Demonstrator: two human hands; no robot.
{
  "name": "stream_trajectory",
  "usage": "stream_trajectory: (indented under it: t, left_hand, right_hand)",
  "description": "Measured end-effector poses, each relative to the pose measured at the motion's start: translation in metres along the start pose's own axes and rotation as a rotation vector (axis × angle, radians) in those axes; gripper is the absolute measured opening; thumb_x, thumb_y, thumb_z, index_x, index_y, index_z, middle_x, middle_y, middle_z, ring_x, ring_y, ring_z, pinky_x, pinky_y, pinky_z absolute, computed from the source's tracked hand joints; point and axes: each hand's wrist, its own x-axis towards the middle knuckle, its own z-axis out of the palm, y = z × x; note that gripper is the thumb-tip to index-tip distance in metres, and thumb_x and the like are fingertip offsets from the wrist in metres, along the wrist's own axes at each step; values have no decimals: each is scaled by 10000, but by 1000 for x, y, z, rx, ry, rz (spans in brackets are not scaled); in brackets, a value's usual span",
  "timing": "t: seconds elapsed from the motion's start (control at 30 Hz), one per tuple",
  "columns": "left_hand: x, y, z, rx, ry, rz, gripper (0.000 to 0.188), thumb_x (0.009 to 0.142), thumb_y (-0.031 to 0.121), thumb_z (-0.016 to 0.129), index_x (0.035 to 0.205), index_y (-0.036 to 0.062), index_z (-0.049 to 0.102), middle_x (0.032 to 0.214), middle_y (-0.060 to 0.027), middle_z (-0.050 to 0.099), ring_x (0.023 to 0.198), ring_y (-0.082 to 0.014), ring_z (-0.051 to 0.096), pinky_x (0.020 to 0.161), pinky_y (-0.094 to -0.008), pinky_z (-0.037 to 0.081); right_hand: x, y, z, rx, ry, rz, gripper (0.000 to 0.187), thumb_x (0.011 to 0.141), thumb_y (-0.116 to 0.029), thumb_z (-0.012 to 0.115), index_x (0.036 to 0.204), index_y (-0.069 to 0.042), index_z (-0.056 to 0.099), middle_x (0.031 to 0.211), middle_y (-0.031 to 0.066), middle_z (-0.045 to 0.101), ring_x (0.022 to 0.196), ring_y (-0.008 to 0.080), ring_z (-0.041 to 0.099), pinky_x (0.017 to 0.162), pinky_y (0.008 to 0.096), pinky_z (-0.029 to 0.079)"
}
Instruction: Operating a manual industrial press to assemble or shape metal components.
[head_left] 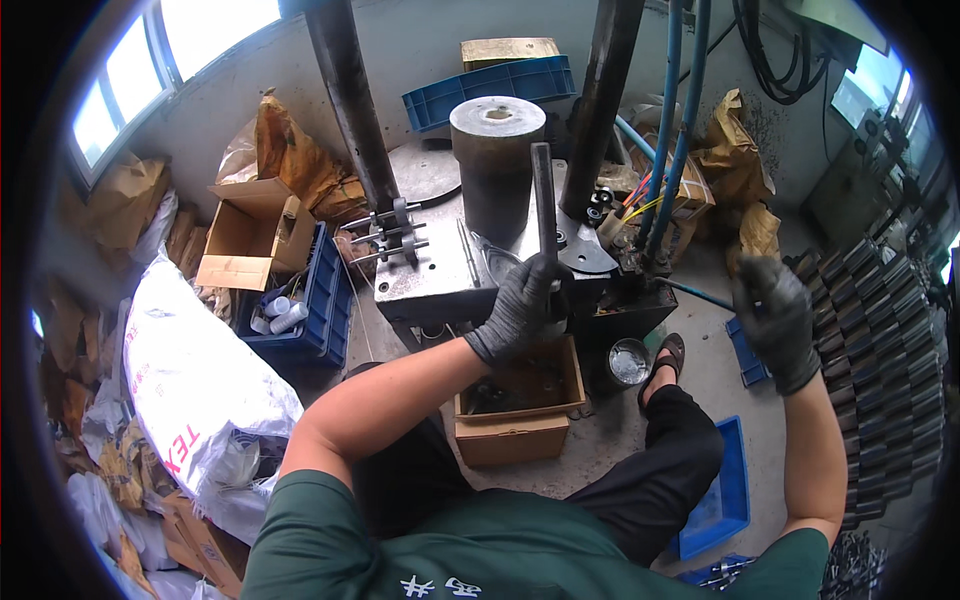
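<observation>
While the gloved left hand (pixel 522 305) at centre frame grips a dark steel rod (pixel 543 205) standing upright before the press block (pixel 497 160), the rod could tip if the grip loosens. Below it, an open cardboard box (pixel 518 400) holds dark parts. At right, the gloved right hand (pixel 778 320) hangs half-curled, holding nothing.

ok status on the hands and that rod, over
Left hand gloved, shut on rod, rod upright over press plate. Right hand gloved, raised off to the side, grip unclear. Cardboard box below the plate.
</observation>
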Motion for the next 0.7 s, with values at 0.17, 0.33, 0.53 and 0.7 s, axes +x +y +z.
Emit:
stream_trajectory:
  t: [0.17,0.33,0.53,0.7]
  left_hand:
    - [-10,-46,0,-204,143,-603,504,1046,536,487,904,73,626,676,4,547,589,-127,549,569,-311,500]
    - [5,-75,7,-501,353,-808,348,1028,377,499,845,100,602,640,-2,538,539,-143,541,493,-343,470]
    - [20,-84,-8,-604,373,-871,277,1007,321,497,785,167,559,613,51,515,513,-128,506,510,-361,496]
    - [10,-84,-4,-579,395,-945,321,1023,373,516,854,116,607,660,11,562,562,-157,545,541,-372,515]
  right_hand:
    - [-37,-74,15,230,-90,-101,314,785,4,726,1091,-33,664,890,145,693,735,334,680,638,415,530]
    - [-29,-85,101,391,-84,-21,262,822,19,716,1079,-22,688,934,159,723,801,307,712,721,370,565]
    - [-64,-96,213,1135,-89,895,224,926,-27,697,1147,11,689,1026,93,750,956,148,692,856,284,546]
    - [-89,-85,224,1163,-167,910,231,955,-62,668,1178,-3,685,1029,92,744,966,161,688,875,291,542]
